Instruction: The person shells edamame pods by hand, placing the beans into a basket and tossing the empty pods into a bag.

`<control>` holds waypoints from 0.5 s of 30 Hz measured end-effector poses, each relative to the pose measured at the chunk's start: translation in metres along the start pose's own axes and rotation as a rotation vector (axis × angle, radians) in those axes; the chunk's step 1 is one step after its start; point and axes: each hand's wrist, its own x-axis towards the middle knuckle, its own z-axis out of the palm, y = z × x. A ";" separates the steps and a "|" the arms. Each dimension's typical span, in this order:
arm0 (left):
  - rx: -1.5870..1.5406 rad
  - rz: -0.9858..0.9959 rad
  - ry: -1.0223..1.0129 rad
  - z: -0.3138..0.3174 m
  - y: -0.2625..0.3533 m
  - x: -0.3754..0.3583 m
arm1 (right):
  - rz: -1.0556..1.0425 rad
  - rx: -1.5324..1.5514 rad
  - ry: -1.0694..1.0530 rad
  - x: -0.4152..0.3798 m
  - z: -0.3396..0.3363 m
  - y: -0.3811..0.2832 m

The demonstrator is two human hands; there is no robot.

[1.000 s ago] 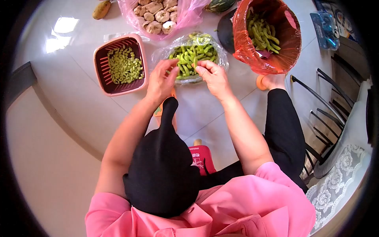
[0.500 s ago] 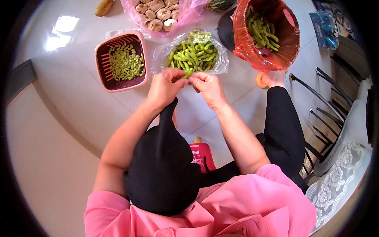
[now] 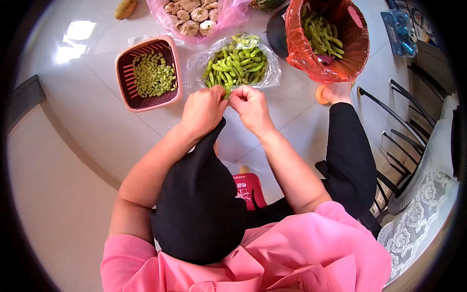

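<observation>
Between my two hands is a green edamame pod (image 3: 227, 91), mostly covered by the fingers. My left hand (image 3: 204, 108) is closed on its left side, knuckles up. From the right, my right hand (image 3: 251, 108) pinches it with thumb and forefinger. Just beyond the hands, a clear plastic bag (image 3: 275, 77) lies spread on the floor, full of whole edamame pods (image 3: 237, 64). To the left stands a pink and dark basket (image 3: 124, 99) holding shelled beans (image 3: 152, 75).
A bin lined with a red bag (image 3: 357, 58) holds pods at upper right. Garlic bulbs (image 3: 189, 27) fill a pink bag (image 3: 228, 17) at the top. A potato (image 3: 125, 9) lies at upper left. Black chair legs (image 3: 411, 117) and lace cloth (image 3: 413, 224) are at right.
My hands have turned and drawn slightly closer together. The pod now points more upright between the fingers, and my left hand shows more of its back.
</observation>
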 end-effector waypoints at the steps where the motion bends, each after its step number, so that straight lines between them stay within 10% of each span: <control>1: -0.074 -0.007 0.016 -0.002 0.002 0.000 | 0.055 0.078 -0.047 0.003 -0.005 -0.003; 15: -0.229 -0.097 0.056 -0.006 0.009 -0.002 | -0.070 -0.115 -0.152 0.009 -0.014 -0.019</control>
